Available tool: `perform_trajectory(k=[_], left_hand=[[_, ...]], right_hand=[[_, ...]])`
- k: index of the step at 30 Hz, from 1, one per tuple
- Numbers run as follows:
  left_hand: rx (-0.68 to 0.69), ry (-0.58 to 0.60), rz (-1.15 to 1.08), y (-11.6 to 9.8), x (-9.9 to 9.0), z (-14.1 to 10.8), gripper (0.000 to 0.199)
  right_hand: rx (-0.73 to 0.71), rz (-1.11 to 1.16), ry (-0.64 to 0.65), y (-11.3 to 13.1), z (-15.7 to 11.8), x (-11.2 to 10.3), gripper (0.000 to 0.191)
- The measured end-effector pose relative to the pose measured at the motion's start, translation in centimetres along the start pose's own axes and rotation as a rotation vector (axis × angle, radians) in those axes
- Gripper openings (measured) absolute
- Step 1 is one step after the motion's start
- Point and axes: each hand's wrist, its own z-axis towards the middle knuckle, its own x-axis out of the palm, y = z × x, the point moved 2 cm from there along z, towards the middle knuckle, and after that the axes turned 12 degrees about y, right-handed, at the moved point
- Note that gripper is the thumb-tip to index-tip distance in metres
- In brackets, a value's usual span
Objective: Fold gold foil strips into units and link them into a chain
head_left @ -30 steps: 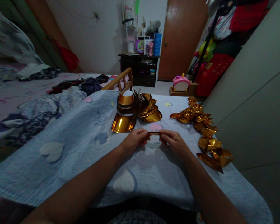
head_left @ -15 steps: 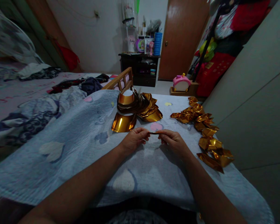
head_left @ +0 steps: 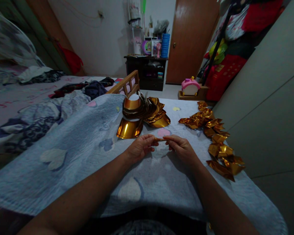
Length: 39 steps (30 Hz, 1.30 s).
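Note:
Between my two hands a small piece of gold foil paper (head_left: 161,139) is stretched, seen nearly edge-on as a thin strip. My left hand (head_left: 142,146) pinches its left end between thumb and fingers. At the other end, my right hand (head_left: 180,145) pinches it the same way. Both hands are just above the cloth. Beyond them lies a fanned stack of gold foil sheets (head_left: 132,111), with one shiny sheet (head_left: 129,128) at its near side. Folded gold foil pieces (head_left: 220,150) form a row at the right.
A pale blue cloth with heart shapes (head_left: 85,156) covers the surface. On the left is a bed (head_left: 71,80) with heaped clothes and a wooden rail (head_left: 124,83). A tall white panel (head_left: 267,107) stands close on the right. A pink toy (head_left: 190,87) and dark cabinet (head_left: 147,73) are behind.
The gold foil paper has tilted slightly, so more of its gold side shows near my left fingers. Both hands keep their grip in almost the same place.

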Motion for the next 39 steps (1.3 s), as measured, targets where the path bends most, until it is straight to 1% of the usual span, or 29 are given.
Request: perform_trajectory(k=[4,7,12,16,19,23,27,30,33,39], left_hand=[[-0.002,-0.006,-0.024,-0.02,-0.03,-0.08,0.043],[0.006,0.013,-0.026,0.16,-0.19,0.01,0.040],[0.000,0.060,0.000,0.47,-0.30,0.20,0.044],[0.020,0.051,-0.004,0.52,-0.41,0.30,0.043],[0.041,0.023,-0.015,0.46,-0.45,0.31,0.041],[0.053,0.001,-0.040,0.34,-0.30,0.29,0.040],[0.053,0.018,-0.063,0.29,-0.15,0.30,0.045],[0.054,0.044,-0.065,0.26,-0.09,0.30,0.046],[0.050,0.065,-0.058,0.25,-0.05,0.31,0.045],[0.049,0.087,-0.035,0.39,-0.16,0.38,0.044]], right_hand=[[0.003,-0.024,-0.004,-0.08,-0.01,0.19,0.026],[-0.014,-0.067,-0.004,-0.21,0.07,0.25,0.028],[-0.026,-0.080,-0.003,-0.18,0.13,0.23,0.028],[0.014,-0.045,-0.008,0.20,0.01,0.39,0.029],[0.085,0.042,-0.008,0.39,-0.05,0.43,0.033],[0.184,0.245,0.013,0.31,-0.08,0.31,0.041],[0.268,0.486,0.022,0.29,-0.16,0.29,0.036],[0.317,0.627,0.024,0.49,-0.23,0.30,0.036],[0.338,0.699,0.027,0.66,-0.29,0.26,0.035],[0.347,0.775,0.057,0.61,-0.42,0.37,0.037]])
